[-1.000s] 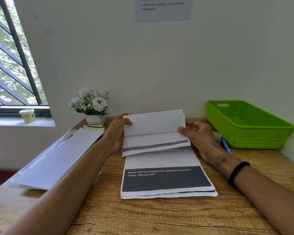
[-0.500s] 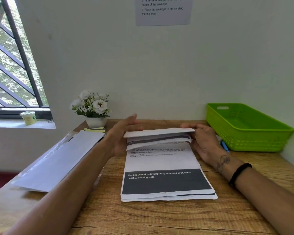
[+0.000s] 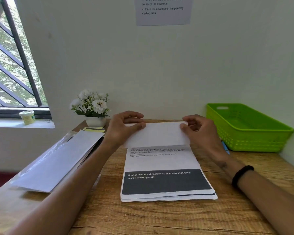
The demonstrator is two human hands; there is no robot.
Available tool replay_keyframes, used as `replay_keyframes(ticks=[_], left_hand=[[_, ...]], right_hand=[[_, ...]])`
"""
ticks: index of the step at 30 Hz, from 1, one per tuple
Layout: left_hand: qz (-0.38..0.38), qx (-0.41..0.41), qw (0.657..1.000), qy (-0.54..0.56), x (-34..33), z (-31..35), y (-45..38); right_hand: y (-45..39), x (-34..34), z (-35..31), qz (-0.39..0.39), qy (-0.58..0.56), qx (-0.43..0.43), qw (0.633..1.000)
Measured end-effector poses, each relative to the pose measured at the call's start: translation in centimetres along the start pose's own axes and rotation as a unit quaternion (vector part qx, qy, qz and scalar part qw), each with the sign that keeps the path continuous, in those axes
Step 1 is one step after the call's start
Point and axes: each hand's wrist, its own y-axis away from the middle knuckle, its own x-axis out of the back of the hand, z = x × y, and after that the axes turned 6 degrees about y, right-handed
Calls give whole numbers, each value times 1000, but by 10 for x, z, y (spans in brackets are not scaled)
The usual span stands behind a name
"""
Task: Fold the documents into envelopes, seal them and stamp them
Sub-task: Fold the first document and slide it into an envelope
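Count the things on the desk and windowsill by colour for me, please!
White: 4, the folded paper, paper stack, envelopes, flowers in a pot
Green: 1, basket
Blue: 1, pen
Yellow: 1, sticky notes
Cream: 1, tub
Total: 8

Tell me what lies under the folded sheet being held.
Under the folded sheet, pinched by the left hand and right hand, lies a document stack on the desk. The stack's far end and lower pages are covered.
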Motion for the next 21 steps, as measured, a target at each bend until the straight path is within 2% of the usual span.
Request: replay_keyframes(ticks=[3, 7, 10, 13, 17, 21], left_hand=[[27, -172, 977, -120, -8, 3, 5], [1, -270, 933, -239, -17, 0, 9], [-6, -291, 898, -330, -22, -3, 13], [13, -308, 889, -338, -30, 0, 19], [-9, -360, 868, -341, -43, 8, 25], [-24, -366, 864, -344, -46, 5, 25]], right_hand=[[7, -1, -6, 11, 60, 83, 995], [10, -2, -13, 22, 94, 139, 986], [16, -4, -17, 36, 78, 162, 983], [22, -8, -23, 28, 71, 181, 980], [32, -17, -32, -9, 59, 232, 971], [34, -21, -33, -23, 46, 224, 973]])
